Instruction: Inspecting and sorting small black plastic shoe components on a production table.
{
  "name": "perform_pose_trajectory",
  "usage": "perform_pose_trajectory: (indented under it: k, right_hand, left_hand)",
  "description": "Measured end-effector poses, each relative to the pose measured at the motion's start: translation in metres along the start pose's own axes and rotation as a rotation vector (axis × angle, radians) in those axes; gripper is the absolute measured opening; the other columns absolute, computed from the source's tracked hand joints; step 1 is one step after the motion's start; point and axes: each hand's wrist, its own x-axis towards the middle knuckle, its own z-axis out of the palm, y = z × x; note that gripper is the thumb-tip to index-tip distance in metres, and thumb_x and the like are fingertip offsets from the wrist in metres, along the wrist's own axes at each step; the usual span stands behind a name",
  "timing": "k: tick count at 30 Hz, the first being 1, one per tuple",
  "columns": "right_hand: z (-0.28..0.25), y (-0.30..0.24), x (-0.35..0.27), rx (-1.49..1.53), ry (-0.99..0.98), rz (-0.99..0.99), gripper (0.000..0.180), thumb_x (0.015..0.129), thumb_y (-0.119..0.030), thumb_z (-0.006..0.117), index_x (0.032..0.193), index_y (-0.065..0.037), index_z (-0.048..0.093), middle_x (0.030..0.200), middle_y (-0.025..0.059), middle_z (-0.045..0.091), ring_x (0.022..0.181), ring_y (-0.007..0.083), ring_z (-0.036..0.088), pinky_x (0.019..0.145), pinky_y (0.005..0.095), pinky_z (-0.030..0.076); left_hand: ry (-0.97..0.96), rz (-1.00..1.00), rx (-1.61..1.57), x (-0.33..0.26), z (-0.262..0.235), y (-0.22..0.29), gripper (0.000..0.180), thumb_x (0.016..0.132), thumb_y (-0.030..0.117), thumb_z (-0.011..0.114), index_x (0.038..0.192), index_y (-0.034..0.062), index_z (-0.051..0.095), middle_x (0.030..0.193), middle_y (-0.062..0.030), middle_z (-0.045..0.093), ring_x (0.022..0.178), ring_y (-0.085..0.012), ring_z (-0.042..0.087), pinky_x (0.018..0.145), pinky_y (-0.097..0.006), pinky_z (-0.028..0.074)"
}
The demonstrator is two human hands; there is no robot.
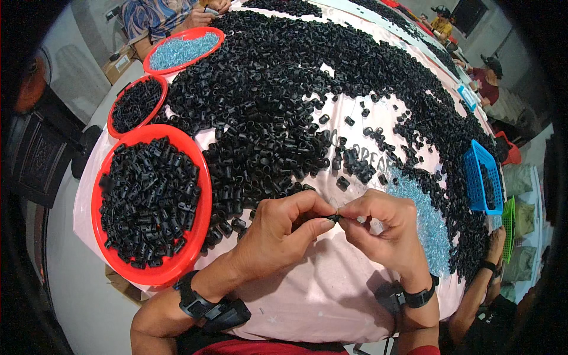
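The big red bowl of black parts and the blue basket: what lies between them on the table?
In the head view, between red bowl and blue basket: heaped black parts, pale-blue bits, both hands.

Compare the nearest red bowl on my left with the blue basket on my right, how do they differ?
The red bowl is round with solid walls; the blue basket is rectangular with slotted sides. The red bowl looks far larger and is heaped with black plastic pieces, while the blue basket holds only a few. The bowl sits beside the left hand; the basket lies at the far right table edge. Both hold black parts.
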Motion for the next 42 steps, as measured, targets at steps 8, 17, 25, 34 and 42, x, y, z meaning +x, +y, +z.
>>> perform_pose_trajectory:
  k: [8,17,25,34,42]
  right_hand:
    - [-0.004,-0.006,0.001,-0.061,-0.030,-0.004,0.016,0.079,0.001,0.076,0.095,-0.001,0.075,0.079,0.0103,0.070,0.065,0.0162,0.066,0.056,0.0277,0.051]
    - [0.002,-0.011,0.001,-0.141,0.001,-0.104,0.018,0.076,0.002,0.077,0.094,0.000,0.075,0.077,0.0114,0.069,0.064,0.0191,0.066,0.057,0.0293,0.051]
    - [-0.003,0.000,-0.001,-0.063,-0.077,-0.032,0.017,0.076,0.002,0.075,0.094,0.000,0.075,0.077,0.0123,0.069,0.063,0.0226,0.067,0.056,0.0309,0.051]
    - [-0.004,-0.010,0.003,-0.079,0.105,-0.089,0.016,0.078,0.002,0.074,0.093,-0.003,0.076,0.077,0.0079,0.069,0.064,0.0149,0.064,0.056,0.0278,0.050]
    - [-0.001,-0.013,-0.002,-0.015,0.140,-0.034,0.012,0.082,0.000,0.074,0.094,-0.003,0.074,0.076,0.0040,0.069,0.064,0.0089,0.062,0.056,0.0225,0.048]
  left_hand:
    - [0.083,0.203,0.087,-0.003,0.004,0.000,0.011,0.092,0.005,0.068,0.100,-0.0017,0.068,0.073,-0.0088,0.066,0.064,-0.0094,0.060,0.059,-0.029,0.048]
    - [0.102,0.215,0.163,-0.006,0.006,-0.004,0.011,0.094,0.004,0.068,0.104,-0.0013,0.070,0.082,0.0011,0.069,0.075,-0.0022,0.060,0.065,-0.022,0.050]
    - [0.005,-0.004,-0.109,-0.003,0.007,-0.006,0.011,0.092,0.005,0.070,0.100,-0.0021,0.069,0.071,-0.0057,0.065,0.066,-0.0050,0.058,0.058,-0.026,0.047]
    - [0.042,-0.077,-0.412,0.000,0.011,0.007,0.018,0.101,0.012,0.066,0.115,0.0013,0.067,0.093,-0.0008,0.070,0.078,-0.0040,0.062,0.066,-0.020,0.049]
    - [-0.064,-0.298,-0.736,-0.002,-0.001,0.002,0.028,0.100,0.012,0.067,0.125,0.0007,0.063,0.098,-0.0010,0.068,0.079,-0.0044,0.061,0.065,-0.018,0.048]
